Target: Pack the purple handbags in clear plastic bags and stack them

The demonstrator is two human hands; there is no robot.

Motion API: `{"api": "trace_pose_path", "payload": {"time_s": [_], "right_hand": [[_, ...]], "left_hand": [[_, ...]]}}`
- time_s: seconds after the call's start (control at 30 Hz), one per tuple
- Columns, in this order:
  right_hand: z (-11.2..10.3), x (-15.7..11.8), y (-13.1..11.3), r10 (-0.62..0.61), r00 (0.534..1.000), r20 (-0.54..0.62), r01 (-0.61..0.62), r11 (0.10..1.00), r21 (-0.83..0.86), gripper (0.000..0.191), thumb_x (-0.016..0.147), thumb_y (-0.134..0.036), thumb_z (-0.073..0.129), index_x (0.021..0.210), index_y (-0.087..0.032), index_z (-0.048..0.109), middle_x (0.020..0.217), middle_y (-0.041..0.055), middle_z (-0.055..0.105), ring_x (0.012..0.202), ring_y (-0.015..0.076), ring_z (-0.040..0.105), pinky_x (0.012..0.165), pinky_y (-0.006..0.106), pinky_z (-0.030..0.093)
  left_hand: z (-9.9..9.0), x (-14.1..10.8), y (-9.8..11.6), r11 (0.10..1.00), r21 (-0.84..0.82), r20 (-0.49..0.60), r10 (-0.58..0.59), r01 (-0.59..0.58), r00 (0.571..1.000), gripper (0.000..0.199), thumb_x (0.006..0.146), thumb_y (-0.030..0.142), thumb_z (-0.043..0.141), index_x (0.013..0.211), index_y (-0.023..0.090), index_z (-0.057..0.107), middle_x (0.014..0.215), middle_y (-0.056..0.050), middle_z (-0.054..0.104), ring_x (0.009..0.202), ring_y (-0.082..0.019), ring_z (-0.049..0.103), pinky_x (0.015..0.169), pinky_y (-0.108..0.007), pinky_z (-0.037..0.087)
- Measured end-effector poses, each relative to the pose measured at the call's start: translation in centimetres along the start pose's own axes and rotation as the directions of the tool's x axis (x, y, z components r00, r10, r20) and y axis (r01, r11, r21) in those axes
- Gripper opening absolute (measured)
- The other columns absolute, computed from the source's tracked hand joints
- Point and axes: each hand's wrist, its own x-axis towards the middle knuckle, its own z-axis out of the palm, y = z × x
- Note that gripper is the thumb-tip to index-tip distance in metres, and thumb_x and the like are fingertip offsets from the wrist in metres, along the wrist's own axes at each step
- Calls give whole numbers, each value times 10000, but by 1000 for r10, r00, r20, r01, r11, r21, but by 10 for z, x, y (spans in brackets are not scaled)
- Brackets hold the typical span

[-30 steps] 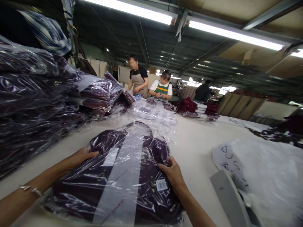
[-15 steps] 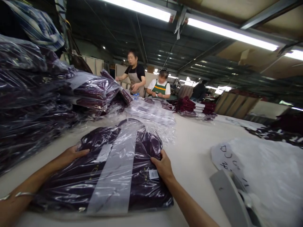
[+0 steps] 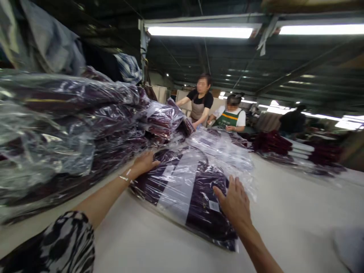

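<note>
L hand (image 3: 143,163) on bagged garment (image 3: 179,189), grip unclear; R hand (image 3: 236,201) splayed at opposite edge. Prob slick, could skew w/ uneven push.

A bagged garment (image 3: 182,189) lies on the table (image 3: 136,235) between my left hand (image 3: 144,163) and right hand (image 3: 235,201), a bagged pile (image 3: 71,117) left, co-workers (image 3: 198,109) beyond.

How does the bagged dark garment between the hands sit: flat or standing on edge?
Flat: the bagged garment lies along the pale table, broad face up, its white strip and small label showing.
</note>
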Motion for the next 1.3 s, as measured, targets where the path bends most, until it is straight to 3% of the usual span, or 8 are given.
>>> {"api": "trace_pose_path", "payload": {"time_s": [0.17, 0.37, 0.5, 0.63, 0.7, 0.8, 0.9, 1.3], "right_hand": [[33, -67, -27, -451, 854, 261, 447, 891, 79, 647, 950, -539, 513, 1532, -256, 501, 1630, 67, 410, 1539, 333, 309, 1270, 577, 190], [89, -80, 2, -459, 785, 415, 482, 875, 55, 608, 837, -618, 565, 1363, -336, 682, 1513, 31, 552, 1450, 380, 452, 1223, 633, 303], [71, -56, -21, -330, 836, 439, 283, 944, 170, 597, 666, -683, 669, 1137, -332, 776, 1377, 89, 674, 1381, 459, 512, 1165, 683, 360], [18, -46, -141, -325, 882, 341, 141, 872, 468, 596, 812, -728, 546, 1149, -267, 718, 1368, 123, 675, 1372, 378, 548, 1178, 536, 421], [-11, -45, -227, -331, 822, 463, -154, 654, 740, 610, 889, -710, 522, 1224, -218, 653, 1333, 163, 684, 1318, 344, 602, 1107, 496, 505], [-42, -44, -356, -402, 720, 566, -485, 292, 824, 563, 878, -620, 661, 1211, -169, 609, 1254, 203, 699, 1207, 312, 674, 1033, 448, 565], [-45, -38, -453, -402, 700, 591, -564, 197, 802, 522, 900, -548, 690, 1218, -150, 576, 1181, 195, 699, 1147, 262, 696, 985, 381, 588], [0, 26, -574, -249, 720, 647, -564, 331, 756, 183, 909, -367, 659, 873, -193, 617, 692, 35, 709, 695, 221, 719, 712, 401, 620]], "left_hand": [[28, -46, -22, 909, 356, 244, 132, -215, 961, 641, 994, 528, 504, 1505, 142, 492, 1632, -190, 383, 1534, -366, 297, 1238, -576, 206], [19, -63, -6, 940, 258, 246, 160, -224, 956, 638, 1008, 566, 488, 1489, 147, 511, 1604, -202, 419, 1490, -376, 379, 1203, -579, 312], [-18, -116, -5, 937, 121, 126, 312, -327, 942, 546, 1002, 490, 557, 1446, 174, 561, 1556, -167, 498, 1476, -341, 415, 1217, -510, 344], [-44, -212, -47, 924, 88, 126, 359, -371, 925, 492, 929, 446, 682, 1376, 248, 624, 1531, -110, 544, 1455, -319, 455, 1228, -497, 344], [-48, -251, -74, 950, 104, 100, 284, -294, 954, 473, 931, 409, 681, 1374, 254, 628, 1528, -114, 548, 1457, -319, 455, 1231, -503, 343], [-43, -276, -104, 980, 114, 41, 160, -164, 986, 446, 918, 344, 688, 1354, 259, 648, 1500, -115, 577, 1420, -315, 501, 1221, -492, 366], [-32, -270, -116, 983, 113, -33, 149, -144, 988, 403, 872, 332, 730, 1271, 291, 691, 1413, -83, 650, 1316, -297, 584, 1183, -478, 407], [62, -213, -166, 845, 469, -239, 403, -258, 884, 85, 917, 381, 698, 904, 306, 735, 857, -41, 735, 802, -236, 651, 734, -377, 531]]}}
